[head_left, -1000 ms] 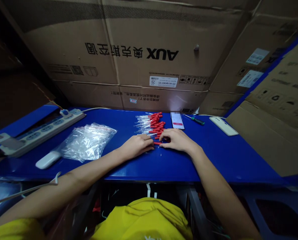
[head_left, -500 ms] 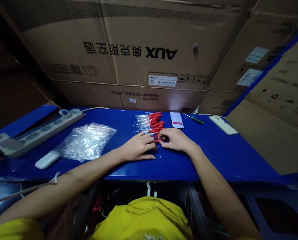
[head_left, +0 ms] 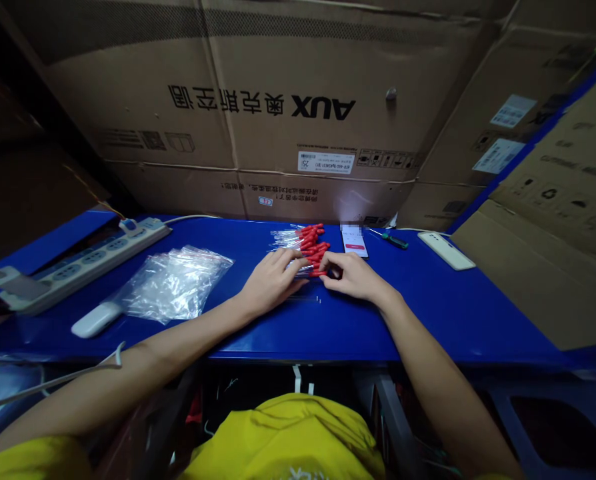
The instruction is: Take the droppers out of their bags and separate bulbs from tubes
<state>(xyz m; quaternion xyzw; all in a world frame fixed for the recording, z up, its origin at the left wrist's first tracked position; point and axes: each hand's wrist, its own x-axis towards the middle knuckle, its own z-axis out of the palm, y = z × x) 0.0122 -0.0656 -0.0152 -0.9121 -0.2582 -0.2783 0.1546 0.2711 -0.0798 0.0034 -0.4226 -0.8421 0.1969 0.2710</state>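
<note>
A pile of small red-handled tools in clear sleeves [head_left: 305,241] lies on the blue table [head_left: 428,313] ahead of me. My left hand [head_left: 271,283] rests at the pile's near edge, fingers stretched over the clear sleeves. My right hand [head_left: 353,275] sits just right of it, fingers pinched on one red-handled piece [head_left: 318,273] at the front of the pile. A thin clear item [head_left: 305,299] lies on the table below my hands.
A heap of clear plastic bags [head_left: 175,283], a white power strip [head_left: 78,263] and a small white device [head_left: 95,320] lie to the left. A phone [head_left: 354,240], a green screwdriver [head_left: 391,239] and a white phone [head_left: 447,251] lie behind right. Cardboard boxes [head_left: 278,107] wall the back and right.
Both hands have slid forward toward the pile. The left hand's fingers have stretched out over the sleeves, and the right hand has pinched a red piece at the pile's front.
</note>
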